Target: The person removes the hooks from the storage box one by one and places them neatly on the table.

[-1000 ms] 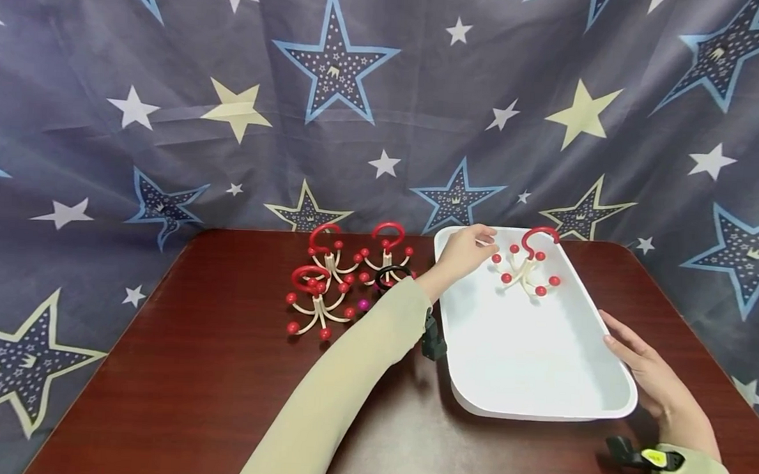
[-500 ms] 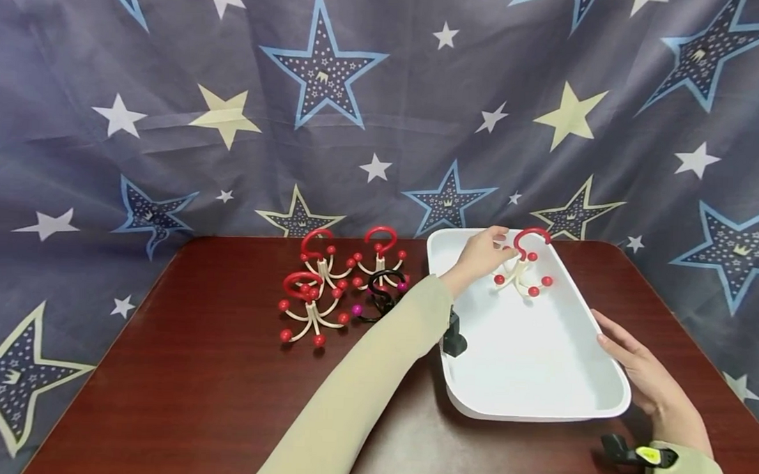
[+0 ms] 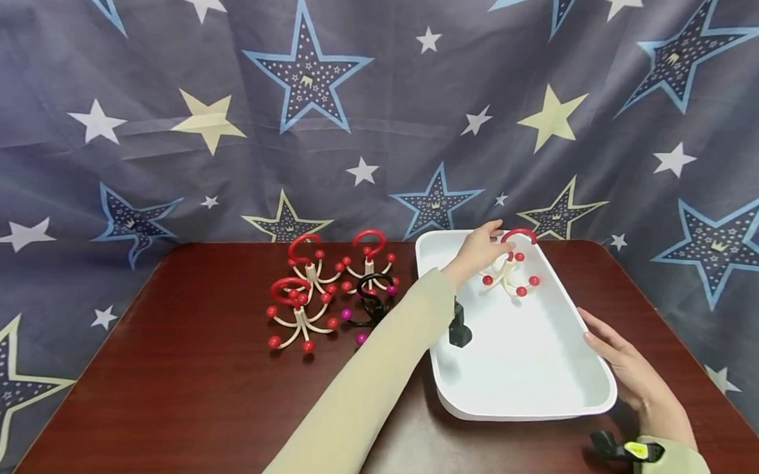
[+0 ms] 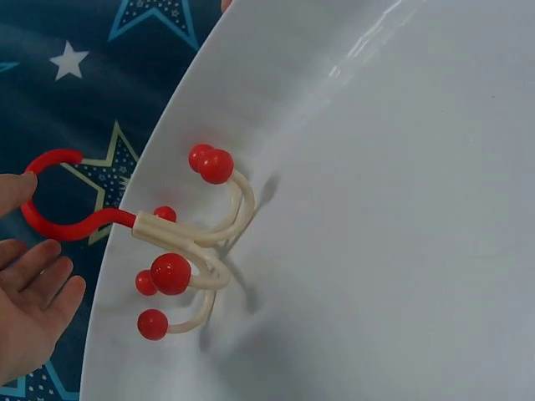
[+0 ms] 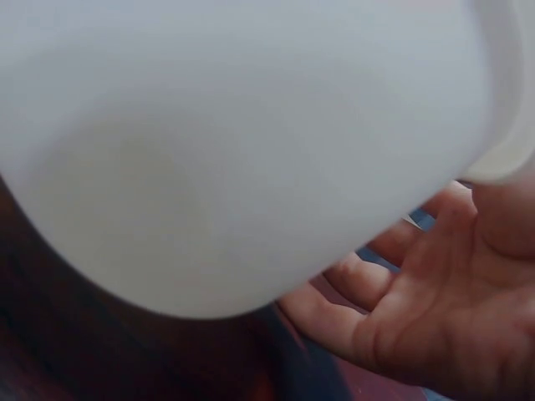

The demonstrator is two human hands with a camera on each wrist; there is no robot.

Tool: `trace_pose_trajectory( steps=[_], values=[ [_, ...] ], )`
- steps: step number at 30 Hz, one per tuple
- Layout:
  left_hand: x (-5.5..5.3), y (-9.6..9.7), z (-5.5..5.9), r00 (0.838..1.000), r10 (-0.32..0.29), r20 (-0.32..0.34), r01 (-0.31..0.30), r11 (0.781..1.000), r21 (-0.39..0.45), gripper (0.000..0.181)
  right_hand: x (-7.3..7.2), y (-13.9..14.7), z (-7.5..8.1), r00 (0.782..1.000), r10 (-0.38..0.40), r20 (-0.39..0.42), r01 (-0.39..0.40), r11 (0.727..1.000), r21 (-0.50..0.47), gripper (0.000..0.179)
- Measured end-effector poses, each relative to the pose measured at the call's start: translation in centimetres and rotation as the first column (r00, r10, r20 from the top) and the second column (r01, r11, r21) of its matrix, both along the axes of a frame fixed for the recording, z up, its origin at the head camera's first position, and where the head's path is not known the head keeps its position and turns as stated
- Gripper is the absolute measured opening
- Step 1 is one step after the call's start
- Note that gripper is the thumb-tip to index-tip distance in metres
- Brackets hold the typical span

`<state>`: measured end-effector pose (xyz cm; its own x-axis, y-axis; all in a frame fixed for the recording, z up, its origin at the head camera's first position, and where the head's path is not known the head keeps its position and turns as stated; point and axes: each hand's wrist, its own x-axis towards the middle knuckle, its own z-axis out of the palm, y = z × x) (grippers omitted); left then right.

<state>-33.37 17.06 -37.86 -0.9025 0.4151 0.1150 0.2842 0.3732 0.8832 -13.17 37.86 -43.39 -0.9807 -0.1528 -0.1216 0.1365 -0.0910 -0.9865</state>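
Note:
A cream claw-shaped hanging hook [image 3: 506,273], with a red hook top and red balls on its prongs, stands in the far part of a white tray [image 3: 525,368]. My left hand [image 3: 481,249] reaches over the tray to its red top. In the left wrist view, the left thumb [image 4: 15,192] overlaps the red curve, and the other fingers [image 4: 38,271] are spread below it. On the tray's right side, my right hand [image 3: 632,371] holds the rim with the thumb; in the right wrist view its fingers [image 5: 334,317] bend under the tray.
Left of the tray, several similar hooks stand on the dark red table [image 3: 180,383]: cream ones with red tops [image 3: 300,318] and a black one with magenta balls [image 3: 373,306]. The left sleeve [image 3: 368,376] partly covers the black one. A star-patterned cloth [image 3: 359,97] hangs behind.
My left hand has moved right across the tray to the hook's red top. My right hand keeps its hold on the rim. The whole view has shifted slightly.

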Motion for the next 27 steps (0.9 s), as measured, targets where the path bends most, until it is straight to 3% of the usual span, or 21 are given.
trace_pose_trajectory(
  steps=[5,10,13,21,27],
  values=[
    [0.3,0.0,0.1,1.000,0.010,0.005,-0.010,1.000,0.028,0.050,-0.1,-0.1,-0.1,1.000,0.004,-0.011,-0.004,1.000,-0.004,0.047],
    [0.9,0.3,0.3,0.998,0.006,-0.064,-0.009,0.999,-0.049,0.038,-0.1,0.0,-0.2,1.000,0.007,-0.015,-0.007,1.000,-0.013,0.047],
    [1.1,0.7,0.3,0.997,0.017,-0.073,-0.023,0.997,-0.078,0.031,0.0,0.0,-0.3,1.000,0.000,-0.012,0.000,1.000,-0.009,0.047],
    [1.3,0.9,0.1,0.987,0.147,-0.061,-0.152,0.986,-0.075,0.018,-0.2,-0.3,-0.3,1.000,-0.005,-0.010,0.005,1.000,0.019,0.049],
    [1.3,0.5,0.4,0.982,0.183,-0.042,-0.183,0.983,-0.012,0.015,-0.1,-0.1,-0.2,0.999,0.020,-0.033,-0.020,1.000,-0.023,0.047]
  ],
)
